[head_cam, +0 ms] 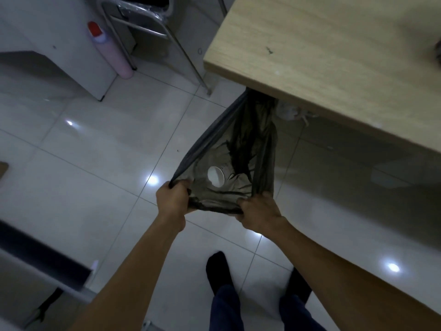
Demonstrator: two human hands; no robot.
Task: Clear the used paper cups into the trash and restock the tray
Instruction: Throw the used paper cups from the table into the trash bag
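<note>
A thin dark trash bag (260,144) hangs from under the wooden table's edge and is stretched toward me. My left hand (173,198) grips the bag's rim at its near left corner. My right hand (259,211) grips the rim at the near right corner. Between them the mouth of the bag is held wide. Inside lies a white paper cup (216,176) on its side, its opening facing up and to the left. No tray is in view.
A light wooden table (334,60) fills the upper right. A metal chair frame (152,32) and a pink bottle with a red cap (112,51) stand at the back left beside a white cabinet (59,60). The floor is glossy white tile; my feet are below.
</note>
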